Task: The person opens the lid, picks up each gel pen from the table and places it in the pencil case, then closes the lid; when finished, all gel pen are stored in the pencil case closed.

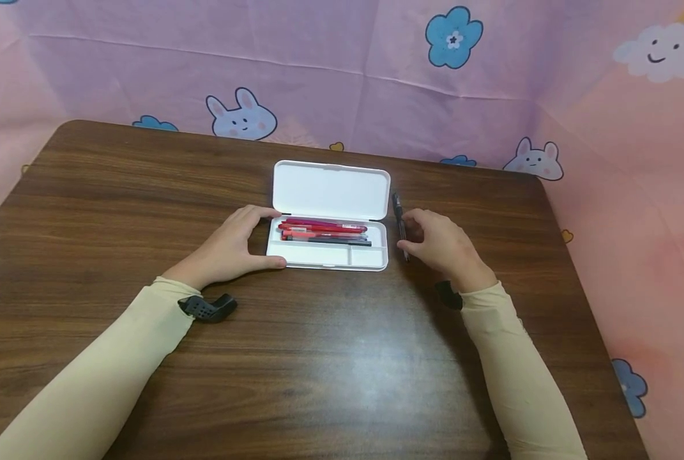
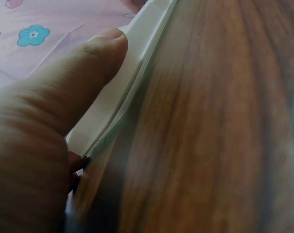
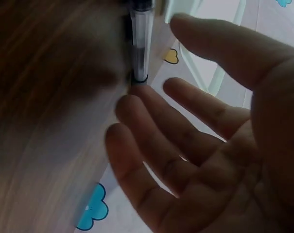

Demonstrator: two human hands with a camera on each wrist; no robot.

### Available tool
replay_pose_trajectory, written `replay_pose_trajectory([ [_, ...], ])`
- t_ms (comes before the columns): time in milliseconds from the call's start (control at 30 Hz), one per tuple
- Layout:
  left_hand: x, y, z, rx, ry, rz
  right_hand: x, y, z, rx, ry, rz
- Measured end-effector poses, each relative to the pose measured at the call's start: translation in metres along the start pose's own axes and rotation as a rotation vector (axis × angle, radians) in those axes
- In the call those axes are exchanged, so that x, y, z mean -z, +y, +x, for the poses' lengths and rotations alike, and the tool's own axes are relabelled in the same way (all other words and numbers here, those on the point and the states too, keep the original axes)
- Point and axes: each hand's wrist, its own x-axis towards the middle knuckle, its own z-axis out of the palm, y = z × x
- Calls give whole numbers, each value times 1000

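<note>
A white pencil case lies with its lid folded back on the wooden table. Inside it are several pens, red and black. My left hand holds the case's left end, thumb along the front edge and forefinger at the back near the hinge. In the left wrist view, the thumb presses the white side. To the right of the case lies a black pen with a clear barrel. My right hand is right beside it, thumb and fingers spread apart with the pen near the fingertips.
The brown wooden table has rounded far corners. Pink and purple cloth with cartoon prints hangs behind it and along the sides. Each wrist wears a black band over a pale sleeve.
</note>
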Motion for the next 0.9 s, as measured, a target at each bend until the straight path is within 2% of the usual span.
replay_pose_trajectory([
  [333,-1,0,-1,2,1,-3,3,11,0,-30,-42,16],
  [900,-1,-1,1,-2,-2,-1,15,39,1,-67,-10,18],
])
